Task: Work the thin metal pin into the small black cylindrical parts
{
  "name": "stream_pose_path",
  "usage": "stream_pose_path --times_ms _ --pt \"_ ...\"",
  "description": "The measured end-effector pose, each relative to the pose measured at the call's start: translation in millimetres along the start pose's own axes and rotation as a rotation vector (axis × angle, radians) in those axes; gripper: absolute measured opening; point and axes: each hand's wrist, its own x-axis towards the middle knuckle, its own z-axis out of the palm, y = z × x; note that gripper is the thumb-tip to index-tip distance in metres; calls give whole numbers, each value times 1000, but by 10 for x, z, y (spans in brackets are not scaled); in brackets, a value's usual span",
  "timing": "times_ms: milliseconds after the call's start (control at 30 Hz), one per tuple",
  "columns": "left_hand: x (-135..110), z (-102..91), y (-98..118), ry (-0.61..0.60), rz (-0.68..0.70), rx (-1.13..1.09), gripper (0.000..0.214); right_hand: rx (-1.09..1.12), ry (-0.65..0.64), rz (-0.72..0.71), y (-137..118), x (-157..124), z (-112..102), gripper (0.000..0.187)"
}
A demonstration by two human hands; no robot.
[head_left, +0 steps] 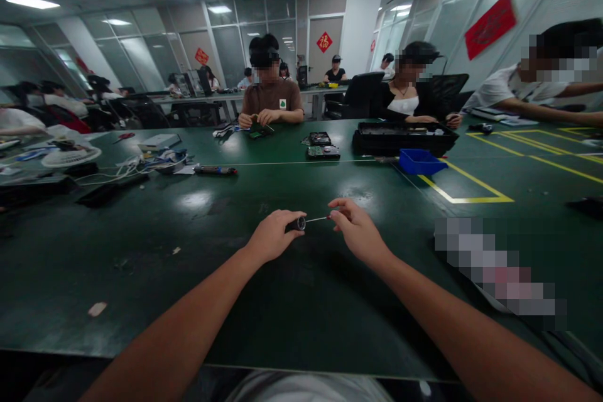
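Note:
Above the green table, my left hand (pixel 273 235) is closed around a small dark cylindrical part (pixel 296 224). A pale ring shows at the part's end, which faces right. My right hand (pixel 358 229) pinches the red end of a thin metal screwdriver (pixel 316 220). Its shaft points left and reaches the ringed end of the part; whether the tip goes inside is too small to tell. Most of the screwdriver's handle is hidden by my right fingers.
The green table (pixel 188 289) spreads around my arms. Beyond my hands are a blue bin (pixel 421 162), a black case (pixel 405 138), circuit boards (pixel 323 152) and a pen-like tool (pixel 215 170). Cables (pixel 127 169) lie left. A blurred-out object (pixel 494 267) lies right. Co-workers sit opposite.

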Motion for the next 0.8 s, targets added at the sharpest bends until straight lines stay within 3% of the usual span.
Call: stream_pose_path --times_ms 100,200,367,433,500,567,667,800 --pt "5 9 -7 12 -9 -3 40 -15 -39 1 11 5 -9 25" --pt "9 22 -5 13 1 -18 40 -33 46 5 8 -3 10 27" --pt "12 21 6 48 -12 -25 41 223 161 31 33 19 59 18" --pt "22 7 5 89 16 -30 43 412 148 118 57 55 54 16" --pt "42 -7 -6 117 68 2 45 638 95 291 86 98 37 18" --pt "67 -10 -25 105 85 59 44 721 106 407 116 133 24 21" --pt "93 6 -54 58 49 91 42 699 205 342 152 151 32 21" --pt "72 22 -47 42 36 82 41 662 227 242 158 112 82 24"
